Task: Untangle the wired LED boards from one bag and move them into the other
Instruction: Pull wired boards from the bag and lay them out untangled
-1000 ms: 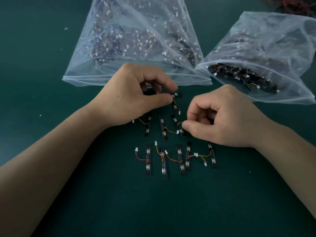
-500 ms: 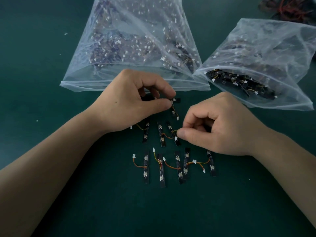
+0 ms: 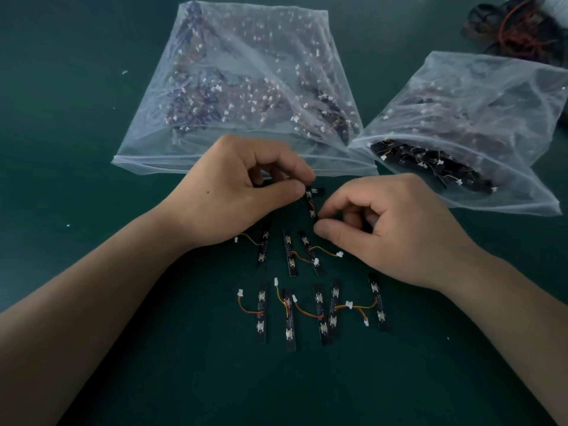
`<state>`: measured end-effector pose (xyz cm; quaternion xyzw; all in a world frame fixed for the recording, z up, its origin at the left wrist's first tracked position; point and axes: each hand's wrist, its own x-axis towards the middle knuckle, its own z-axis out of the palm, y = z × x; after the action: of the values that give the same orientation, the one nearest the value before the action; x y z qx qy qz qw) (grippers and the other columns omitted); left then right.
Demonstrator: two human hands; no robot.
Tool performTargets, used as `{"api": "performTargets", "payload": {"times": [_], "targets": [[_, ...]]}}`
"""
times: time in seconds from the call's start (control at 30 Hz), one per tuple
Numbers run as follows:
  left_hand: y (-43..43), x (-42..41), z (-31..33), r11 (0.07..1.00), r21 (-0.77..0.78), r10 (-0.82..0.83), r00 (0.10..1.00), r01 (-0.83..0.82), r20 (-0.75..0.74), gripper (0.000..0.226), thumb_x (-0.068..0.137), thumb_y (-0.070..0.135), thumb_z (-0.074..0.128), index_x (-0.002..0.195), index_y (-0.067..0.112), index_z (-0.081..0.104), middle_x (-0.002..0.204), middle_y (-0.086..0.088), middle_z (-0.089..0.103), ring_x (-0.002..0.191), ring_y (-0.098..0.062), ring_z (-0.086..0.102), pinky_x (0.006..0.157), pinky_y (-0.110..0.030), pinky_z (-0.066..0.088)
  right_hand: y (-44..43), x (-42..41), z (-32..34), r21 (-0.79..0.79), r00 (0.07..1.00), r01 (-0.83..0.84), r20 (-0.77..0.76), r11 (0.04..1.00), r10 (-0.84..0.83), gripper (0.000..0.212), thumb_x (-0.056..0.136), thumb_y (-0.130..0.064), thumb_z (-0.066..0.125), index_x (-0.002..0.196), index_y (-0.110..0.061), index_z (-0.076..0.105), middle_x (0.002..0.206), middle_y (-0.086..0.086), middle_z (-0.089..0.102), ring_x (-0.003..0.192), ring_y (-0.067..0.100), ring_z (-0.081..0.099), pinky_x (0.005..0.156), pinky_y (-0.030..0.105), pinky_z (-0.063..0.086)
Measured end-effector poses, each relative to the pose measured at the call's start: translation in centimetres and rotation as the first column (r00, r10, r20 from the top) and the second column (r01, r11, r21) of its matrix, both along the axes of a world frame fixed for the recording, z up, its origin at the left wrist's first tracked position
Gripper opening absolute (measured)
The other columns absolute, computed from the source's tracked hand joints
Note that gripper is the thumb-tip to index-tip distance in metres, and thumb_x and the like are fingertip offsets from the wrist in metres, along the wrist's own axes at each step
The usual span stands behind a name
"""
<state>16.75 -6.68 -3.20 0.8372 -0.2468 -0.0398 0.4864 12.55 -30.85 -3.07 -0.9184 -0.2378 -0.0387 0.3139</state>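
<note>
You are at an electronics workbench, in a workshop or small assembly room. A dark green mat [image 3: 92, 118] covers the surface. Beyond your left hand [image 3: 239, 192] a clear bag [image 3: 212, 161] holds a bulk heap of LED boards [image 3: 260, 312]. A second bag [image 3: 522, 87] lies beyond your right hand [image 3: 399, 229], with tangled red and black wires [image 3: 516, 29] farther off.

Legible text, labels, brands, numbers, signs: none. LED boards [image 3: 261, 312]: surface markings, if any, too small to read. Left bag [image 3: 246, 72], right bag [image 3: 479, 99]: translucent plastic, nothing readable on either.
</note>
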Motion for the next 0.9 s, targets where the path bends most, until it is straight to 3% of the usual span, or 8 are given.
{"api": "performTargets", "payload": {"times": [0.2, 0.3, 0.4, 0.53, 0.63, 0.73, 0.9], "targets": [[0.04, -0.06, -0.15, 1.0, 0.018, 0.007, 1.0, -0.007, 0.005, 0.012, 0.087, 0.04, 0.078, 0.098, 0.042, 0.078, 0.09, 0.012, 0.076, 0.074, -0.017, 0.066, 0.073, -0.036, 0.055, -0.23, 0.22, -0.43, 0.022, 0.996, 0.084, -0.01, 0.996, -0.084, 0.009, 0.09, -0.036, 0.073, 0.082, -0.033, 0.075, 0.062, -0.011, 0.064, 0.056, 0.012, 0.059, 0.05, 0.019, 0.037], [-0.13, -0.18, -0.16, 1.0, 0.027, 0.001, 0.999, -0.002, 0.036, 0.018, 0.087, 0.043, 0.079, 0.104, 0.04, 0.077, 0.093, 0.022, 0.075, 0.085, -0.008, 0.068, 0.075, -0.029, 0.053, -0.34, 0.3, -0.5, 0.1, 0.996, 0.088, -0.02, 0.991, -0.087, 0.01, 0.091, -0.033, 0.072, 0.081, -0.031, 0.074, 0.063, -0.012, 0.065, 0.055, 0.014, 0.06, 0.05, 0.024, 0.042], [-0.31, -0.21, -0.04, 1.0, -0.004, 0.004, 1.0, -0.004, 0.016, 0.029, 0.085, 0.046, 0.08, 0.112, 0.038, 0.074, 0.103, 0.022, 0.077, 0.095, -0.011, 0.072, 0.083, -0.035, 0.054, -0.25, 0.18, -0.33, 0.176, 0.998, 0.065, -0.01, 0.982, -0.064, 0.01, 0.09, -0.031, 0.07, 0.081, -0.031, 0.074, 0.066, -0.012, 0.066, 0.06, 0.016, 0.062, 0.053, 0.02, 0.045], [-0.39, -0.29, 0.23, 0.999, -0.045, -0.007, 1.0, 0.006, -0.026, 0.028, 0.085, 0.04, 0.082, 0.111, 0.034, 0.074, 0.098, 0.017, 0.079, 0.094, -0.007, 0.076, 0.091, -0.055, 0.058, -0.32, 0.19, -0.17, 0.205, 1.0, 0.024, 0.001, 0.978, -0.025, 0.008, 0.096, -0.028, 0.07, 0.09, -0.027, 0.075, 0.076, -0.014, 0.069, 0.07, 0.014, 0.067, 0.059, 0.018, 0.048], [-0.39, -0.3, 0.33, 0.997, -0.065, -0.035, 0.998, 0.032, -0.051, 0.026, 0.087, 0.03, 0.079, 0.112, 0.035, 0.072, 0.098, 0.014, 0.08, 0.092, -0.014, 0.076, 0.091, -0.057, 0.058, -0.38, 0.22, -0.17, 0.2, 1.0, 0.026, 0.009, 0.979, -0.028, 0.008, 0.098, -0.029, 0.067, 0.095, -0.027, 0.074, 0.083, -0.018, 0.069, 0.075, 0.009, 0.067, 0.062, 0.012, 0.046], [-0.4, -0.3, 0.55, 0.993, -0.074, -0.101, 0.989, 0.093, -0.11, 0.034, 0.088, 0.025, 0.077, 0.12, 0.034, 0.068, 0.098, 0.01, 0.08, 0.089, -0.024, 0.076, 0.09, -0.049, 0.058, -0.33, 0.17, -0.35, 0.161, 0.998, 0.033, 0.051, 0.986, -0.042, 0.008, 0.099, -0.03, 0.065, 0.098, -0.026, 0.072, 0.082, -0.016, 0.068, 0.077, 0.011, 0.067, 0.063, 0.02, 0.049], [-0.44, -0.25, 0.72, 0.984, 0.034, -0.167, 0.971, 0.175, -0.173, 0.044, 0.092, 0.021, 0.079, 0.132, 0.031, 0.064, 0.096, 0.014, 0.08, 0.087, -0.01, 0.076, 0.086, -0.025, 0.057, -0.05, 0.15, -0.58, 0.15, 0.987, 0.037, 0.149, 0.988, -0.06, 0.01, 0.102, -0.028, 0.062, 0.101, -0.022, 0.07, 0.079, -0.014, 0.066, 0.071, 0.014, 0.064, 0.061, 0.032, 0.047]]}}
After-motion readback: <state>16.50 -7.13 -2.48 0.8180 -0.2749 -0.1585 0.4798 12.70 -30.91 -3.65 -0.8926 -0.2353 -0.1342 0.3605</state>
